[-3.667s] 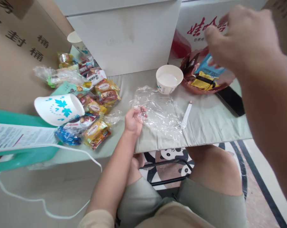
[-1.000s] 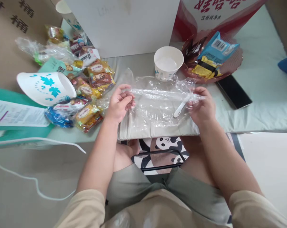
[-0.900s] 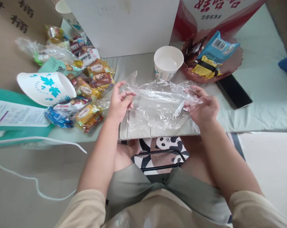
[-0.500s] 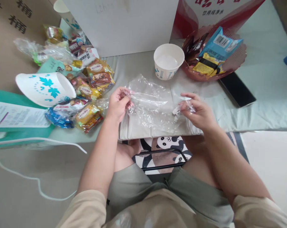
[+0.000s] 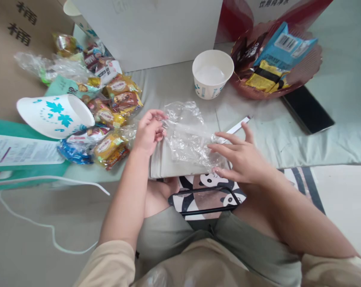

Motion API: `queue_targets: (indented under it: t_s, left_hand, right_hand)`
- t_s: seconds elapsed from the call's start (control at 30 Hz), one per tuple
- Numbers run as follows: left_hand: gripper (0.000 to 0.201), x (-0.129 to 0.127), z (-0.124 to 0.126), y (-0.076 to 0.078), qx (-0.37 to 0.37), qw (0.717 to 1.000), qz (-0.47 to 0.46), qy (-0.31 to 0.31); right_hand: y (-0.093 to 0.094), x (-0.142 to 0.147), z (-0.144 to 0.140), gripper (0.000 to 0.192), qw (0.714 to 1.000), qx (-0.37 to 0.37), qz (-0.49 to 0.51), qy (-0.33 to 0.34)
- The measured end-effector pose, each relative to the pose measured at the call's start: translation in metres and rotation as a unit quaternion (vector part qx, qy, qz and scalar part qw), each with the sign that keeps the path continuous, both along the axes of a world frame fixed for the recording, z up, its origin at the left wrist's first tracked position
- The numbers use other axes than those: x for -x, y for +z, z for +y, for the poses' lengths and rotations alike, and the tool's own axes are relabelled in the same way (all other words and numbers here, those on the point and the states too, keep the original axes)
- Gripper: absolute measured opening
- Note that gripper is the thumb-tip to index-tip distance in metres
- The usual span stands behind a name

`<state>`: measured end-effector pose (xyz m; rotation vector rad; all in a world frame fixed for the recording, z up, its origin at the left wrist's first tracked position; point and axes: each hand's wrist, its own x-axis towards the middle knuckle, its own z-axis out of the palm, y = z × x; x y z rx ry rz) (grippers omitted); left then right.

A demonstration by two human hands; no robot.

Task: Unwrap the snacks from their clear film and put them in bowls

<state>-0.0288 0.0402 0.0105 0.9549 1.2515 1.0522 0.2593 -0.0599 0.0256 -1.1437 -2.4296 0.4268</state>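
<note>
head view: both hands (image 5: 148, 133) press clear plastic bag (image 5: 188, 135) flat.

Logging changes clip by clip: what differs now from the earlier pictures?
The clear plastic wrap, stretched wide between both hands a second ago, is folded smaller. The right hand has opened and lies flat on it; the left hand still pinches its edge. The paper bowl and snack packets stayed put.

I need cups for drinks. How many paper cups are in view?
3: one upright behind the plastic wrap, one on its side at left, one partly hidden at the top left. More may be hidden.
</note>
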Motion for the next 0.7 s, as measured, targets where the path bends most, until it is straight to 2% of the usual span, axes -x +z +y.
queue_targets:
  t_s: [0.1, 0.2, 0.27, 0.3, 0.4, 0.47, 0.53, 0.63, 0.7]
  left_hand:
    - [0.038, -0.003, -0.002, 0.0, 0.005, 1.0, 0.022, 0.009]
    - [0.037, -0.003, -0.009, 0.002, 0.024, 0.999, 0.021, 0.014]
    - [0.045, -0.002, -0.02, 0.005, 0.037, 0.999, 0.026, 0.009]
    - [0.052, -0.001, -0.026, 0.006, 0.042, 0.998, 0.035, 0.003]
    - [0.077, 0.001, -0.046, 0.012, 0.047, 0.995, 0.081, -0.035]
    - [0.085, 0.002, -0.057, 0.014, 0.042, 0.991, 0.104, -0.069]
    - [0.082, 0.002, -0.065, 0.015, 0.036, 0.989, 0.119, -0.08]
    - [0.074, -0.001, -0.067, 0.013, 0.029, 0.989, 0.131, -0.056]
    - [0.074, -0.003, -0.065, 0.013, 0.028, 0.992, 0.117, -0.041]
  right_hand:
    - [0.004, 0.007, 0.001, 0.055, 0.998, 0.056, 0.033, 0.016]
    - [0.013, 0.009, 0.007, 0.064, 0.988, 0.118, 0.097, 0.011]
    - [0.017, 0.01, 0.011, 0.073, 0.975, 0.149, 0.162, -0.018]
    - [0.018, 0.011, 0.013, 0.073, 0.969, 0.152, 0.186, -0.054]
    - [0.01, 0.02, 0.017, 0.055, 0.963, 0.118, 0.182, -0.162]
    - [0.0, 0.03, 0.017, 0.052, 0.973, 0.098, 0.146, -0.149]
    - [-0.009, 0.04, 0.016, 0.048, 0.981, 0.09, 0.127, -0.116]
    - [-0.013, 0.054, 0.013, 0.035, 0.978, 0.083, 0.147, -0.122]
    - [-0.011, 0.061, 0.011, 0.04, 0.968, 0.095, 0.187, -0.139]
